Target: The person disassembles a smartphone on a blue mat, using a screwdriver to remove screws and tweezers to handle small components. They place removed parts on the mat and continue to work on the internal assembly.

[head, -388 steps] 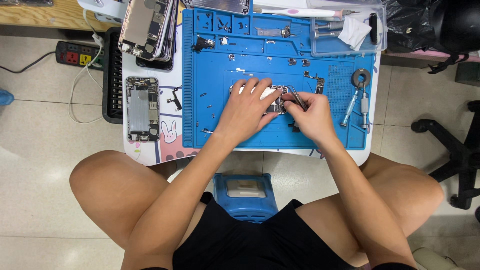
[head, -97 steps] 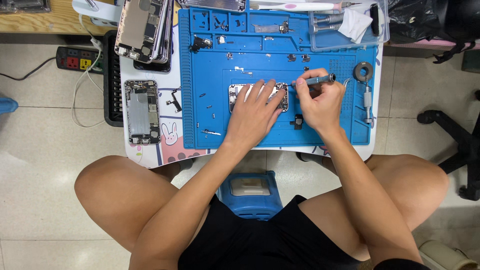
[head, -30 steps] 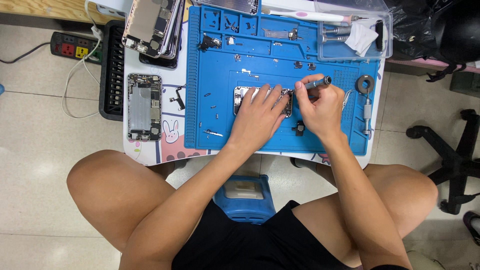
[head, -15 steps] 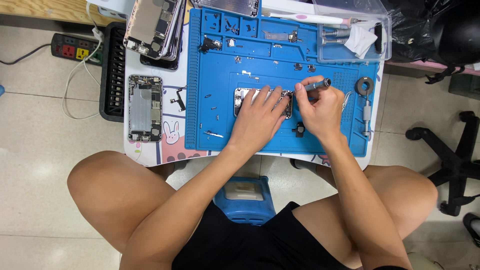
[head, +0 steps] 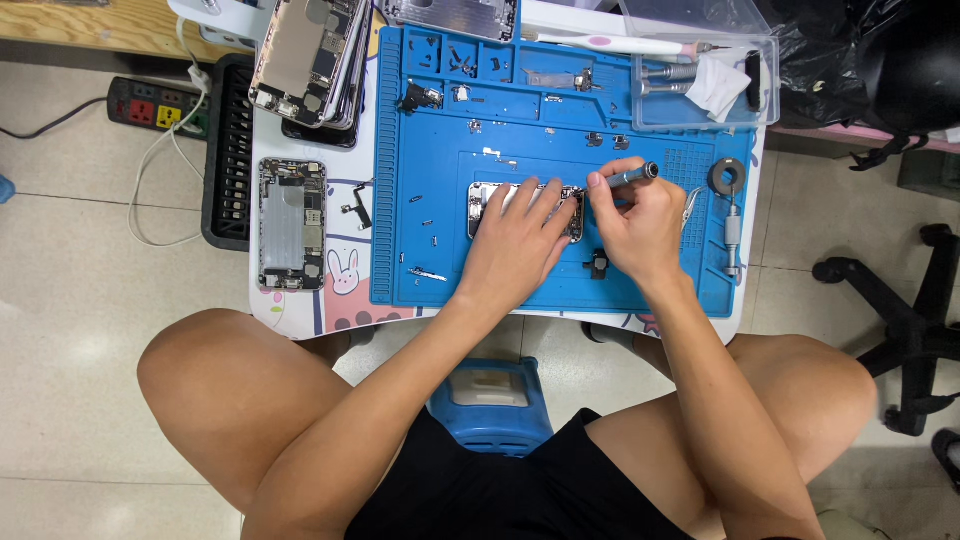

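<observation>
Grey screwdriver over opened phone

**Materials and finishes on the counter**

Blue mat: matt, rubbery, moulded with shallow ridged compartments. Opened phone under the left hand: bright bare-metal frame, glinting at the edges. Screwdriver in the right hand: dark grey metal shaft, satin sheen. Second phone: dull grey metal interior, small shiny parts. Stacked shells: brushed silver metal. Tray: clear glossy plastic, holding a white paper tissue. Ring: dark metal, smooth. Stool: glossy blue plastic. Floor: pale, polished tiles. Shorts: matt black cloth.
</observation>
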